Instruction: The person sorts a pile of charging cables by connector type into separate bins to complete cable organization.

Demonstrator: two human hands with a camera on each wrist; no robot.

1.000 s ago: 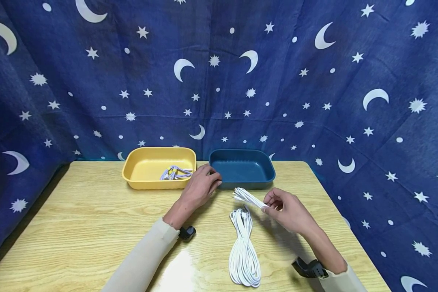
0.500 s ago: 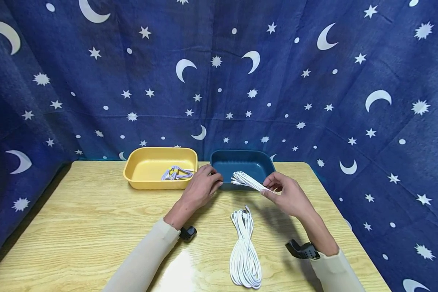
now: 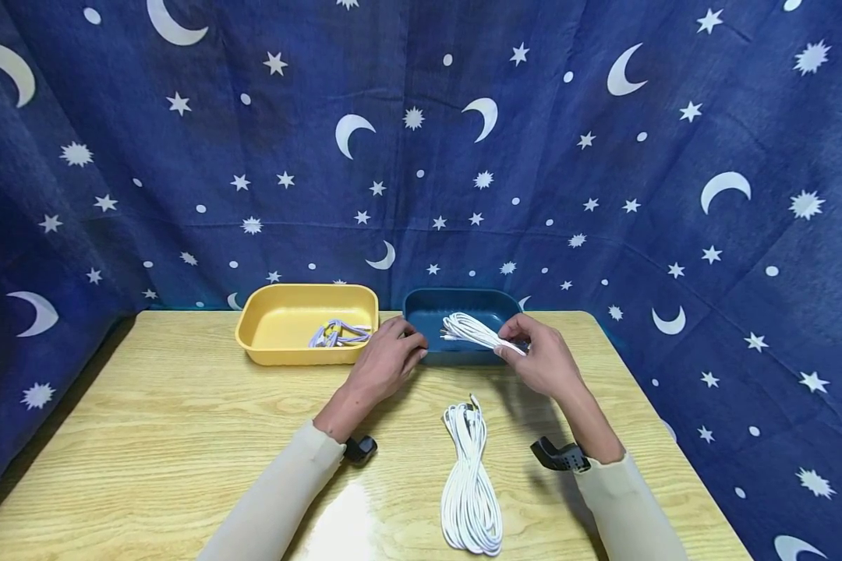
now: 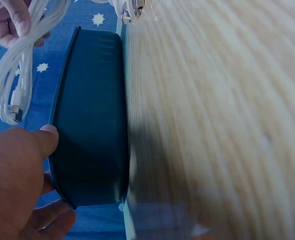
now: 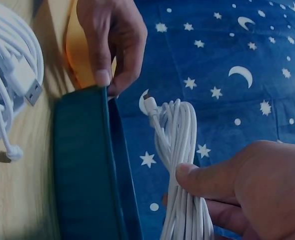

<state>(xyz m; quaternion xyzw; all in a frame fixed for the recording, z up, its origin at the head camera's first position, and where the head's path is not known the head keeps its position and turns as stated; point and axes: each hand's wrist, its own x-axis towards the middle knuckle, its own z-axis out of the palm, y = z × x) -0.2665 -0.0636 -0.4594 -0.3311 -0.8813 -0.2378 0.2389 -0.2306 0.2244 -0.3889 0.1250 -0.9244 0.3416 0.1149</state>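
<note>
Two hands are sharing this placing step: your right hand point(image 3: 543, 360) is pinching the bundled white charging cable point(image 3: 472, 330) over the dark teal plastic tray point(image 3: 463, 354), your left hand point(image 3: 386, 360) is gripping its rim, so you are likely needing to lower and release.

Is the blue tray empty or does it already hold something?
Empty: blue tray shows bare floor; the white cable bundle hangs above it, pinched by right hand.

A glossy wood-grain table point(image 3: 147, 405) bears smooth matt plastic trays, yellow point(image 3: 281, 347) and blue point(image 3: 463, 357), before a cloth backdrop point(image 3: 421, 156).
</note>
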